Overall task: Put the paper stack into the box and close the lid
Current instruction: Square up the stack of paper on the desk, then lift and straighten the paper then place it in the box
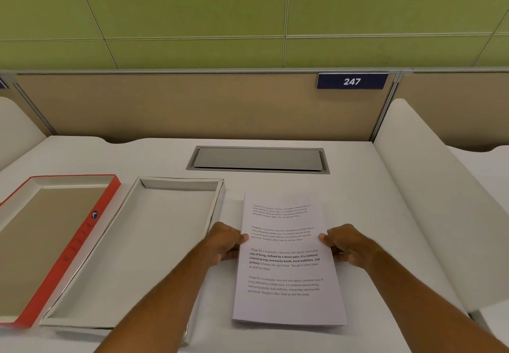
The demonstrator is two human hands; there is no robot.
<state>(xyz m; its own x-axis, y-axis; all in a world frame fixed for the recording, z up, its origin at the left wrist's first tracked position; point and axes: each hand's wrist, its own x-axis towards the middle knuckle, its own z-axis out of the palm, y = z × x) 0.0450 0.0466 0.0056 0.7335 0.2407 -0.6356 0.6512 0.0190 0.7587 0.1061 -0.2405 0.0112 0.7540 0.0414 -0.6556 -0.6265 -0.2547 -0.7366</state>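
Note:
A stack of printed white paper (286, 264) lies on the white desk, right of centre. My left hand (225, 241) grips its left edge and my right hand (344, 244) grips its right edge, thumbs on top. Left of the paper sits the open white box (132, 256), shallow and empty inside. My left forearm crosses the box's near right corner. Further left lies the red-sided lid (80, 239), turned upside down with its brown inside showing.
A grey cable hatch (257, 159) is set into the desk behind the paper. A beige partition with a blue "247" sign (352, 81) runs along the back. A white side divider (440, 215) rises on the right.

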